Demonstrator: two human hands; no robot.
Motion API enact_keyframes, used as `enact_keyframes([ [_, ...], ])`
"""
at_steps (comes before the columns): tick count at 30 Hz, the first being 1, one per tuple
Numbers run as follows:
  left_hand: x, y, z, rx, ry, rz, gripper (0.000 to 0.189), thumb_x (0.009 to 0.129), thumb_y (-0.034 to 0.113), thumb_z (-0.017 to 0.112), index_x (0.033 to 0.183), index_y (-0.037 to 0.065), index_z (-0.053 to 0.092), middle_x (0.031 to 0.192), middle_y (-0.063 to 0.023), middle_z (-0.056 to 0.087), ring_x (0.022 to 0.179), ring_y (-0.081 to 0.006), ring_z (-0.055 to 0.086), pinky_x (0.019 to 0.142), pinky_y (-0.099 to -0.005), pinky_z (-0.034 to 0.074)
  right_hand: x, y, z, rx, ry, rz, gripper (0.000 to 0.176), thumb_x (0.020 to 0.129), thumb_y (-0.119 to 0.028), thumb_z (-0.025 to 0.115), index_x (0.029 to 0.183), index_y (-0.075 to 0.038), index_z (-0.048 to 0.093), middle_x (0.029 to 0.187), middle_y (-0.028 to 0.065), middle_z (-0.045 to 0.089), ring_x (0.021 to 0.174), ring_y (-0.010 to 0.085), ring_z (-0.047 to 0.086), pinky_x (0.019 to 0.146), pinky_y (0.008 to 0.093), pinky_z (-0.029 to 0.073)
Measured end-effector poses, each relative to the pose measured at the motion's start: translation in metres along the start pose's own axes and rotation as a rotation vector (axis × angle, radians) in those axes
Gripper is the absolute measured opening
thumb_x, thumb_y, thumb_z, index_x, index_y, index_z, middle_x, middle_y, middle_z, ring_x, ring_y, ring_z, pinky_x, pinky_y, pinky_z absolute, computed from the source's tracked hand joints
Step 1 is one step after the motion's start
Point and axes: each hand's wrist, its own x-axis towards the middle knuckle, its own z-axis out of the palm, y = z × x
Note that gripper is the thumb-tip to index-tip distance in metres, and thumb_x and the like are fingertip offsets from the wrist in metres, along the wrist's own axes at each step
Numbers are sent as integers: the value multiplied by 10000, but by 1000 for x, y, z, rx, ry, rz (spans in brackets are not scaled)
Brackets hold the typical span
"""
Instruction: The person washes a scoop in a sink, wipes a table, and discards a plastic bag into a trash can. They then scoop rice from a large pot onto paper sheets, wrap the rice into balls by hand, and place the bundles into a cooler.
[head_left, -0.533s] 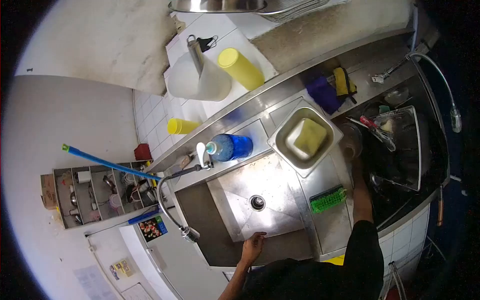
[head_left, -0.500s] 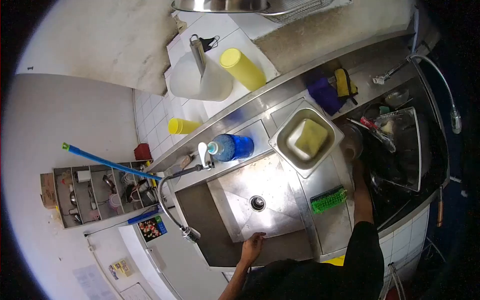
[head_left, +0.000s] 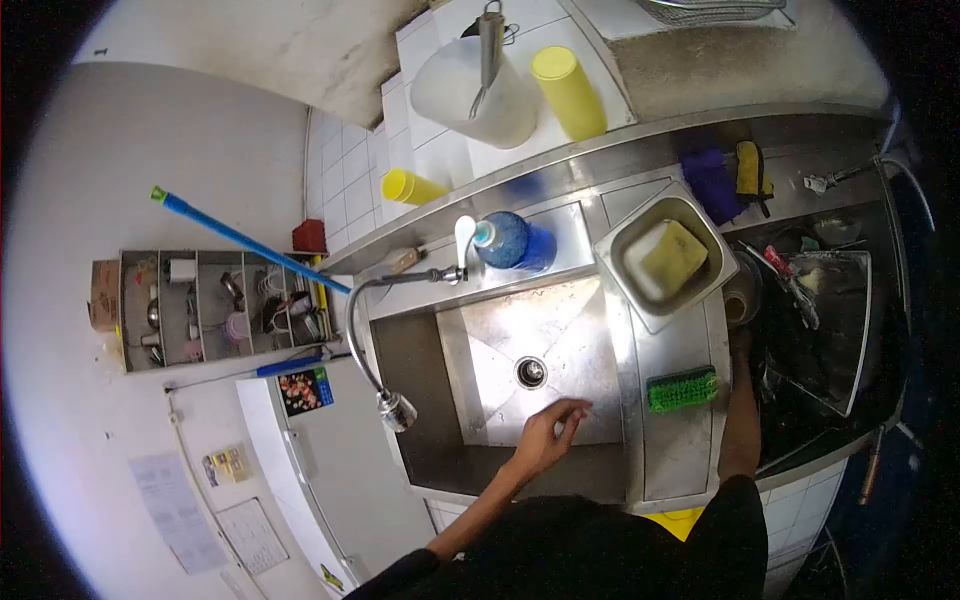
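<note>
My left hand (head_left: 548, 438) hovers over the near part of the left steel sink (head_left: 490, 320), fingers loosely bent and apart, with nothing in it. My right hand (head_left: 740, 345) reaches into the left side of the dark, filled right sink (head_left: 820, 350). It grips a round metal vessel (head_left: 738, 305), tilted near the sink's edge; most of the fingers are hidden. Beside that forearm, a green scrub brush (head_left: 683, 390) lies on the divider. Just behind it stands a steel pan (head_left: 636, 290) holding a yellow sponge (head_left: 675, 258).
A blue liquid bottle (head_left: 520, 245) stands behind the left sink, near a hanging spray tap (head_left: 397, 410). In the right sink sit a large tray (head_left: 858, 330) and utensils (head_left: 795, 290). Purple (head_left: 712, 185) and yellow cloths (head_left: 752, 175) lie at the back ledge.
My left hand has lifted off the sink's near edge and moved inward over the basin. My right hand and the round vessel have shifted toward the divider. The camera view has turned.
</note>
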Motion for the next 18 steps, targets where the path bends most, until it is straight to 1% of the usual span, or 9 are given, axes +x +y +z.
enact_keyframes([
  [1,8,11,-1,9,2,89,223,948,67,514,1140,55,627,985,-147,689,889,-226,688,763,-340,527,-9,10,-6,1,124,-182,247,919,-211,549,828,-4,646,753,132,618,587,219,529,601,367,472],
  [7,20,18,-10,-12,40,154,217,937,47,512,1116,49,636,1003,-131,679,888,-234,687,781,-333,533,-57,-57,-101,-112,12,-149,210,853,-149,572,967,21,617,938,178,602,803,286,534,740,387,461],
  [8,22,15,-15,21,83,203,216,940,41,504,1113,44,635,994,-108,679,854,-203,681,751,-326,532,-63,-67,-115,-126,-19,-152,224,842,-138,576,991,26,612,969,186,599,840,297,535,764,390,459],
  [9,24,9,-25,32,102,201,216,940,41,504,1113,44,635,994,-108,679,854,-203,681,751,-326,532,-70,-78,-128,-139,-49,-158,243,831,-128,580,1014,30,608,1000,194,596,876,308,536,787,394,457],
  [11,34,-5,-44,-116,283,102,208,957,71,496,1106,36,638,944,-93,682,816,-165,663,714,-305,526,-90,-98,-160,-163,-115,-181,290,809,-107,588,1060,38,598,1062,209,591,948,331,538,833,400,454],
  [13,38,-22,-71,-117,455,82,210,978,112,484,1084,27,644,895,-93,684,788,-135,646,690,-284,517,-111,-118,-197,-186,-183,-211,346,787,-87,596,1106,46,589,1124,225,585,1020,353,539,880,407,450],
  [15,42,-61,-89,-165,553,33,215,983,141,482,1056,35,655,858,-97,688,773,-144,654,689,-286,522,-127,-133,-230,-193,-242,-232,407,765,-66,604,1153,55,579,1185,240,580,1093,375,541,926,414,447],
  [16,42,-76,-97,-83,565,36,212,989,137,483,1043,17,649,878,-94,690,774,-159,650,682,-286,533,-133,-139,-247,-190,-262,-236,438,754,-55,608,1176,59,574,1216,248,577,1129,386,542,950,417,445],
  [18,47,-78,-109,5,572,57,196,971,142,513,1033,24,657,886,-94,693,771,-165,654,681,-296,542,-146,-150,-280,-184,-267,-248,470,743,-45,611,1199,63,570,1247,256,574,1165,397,542,973,420,443],
])
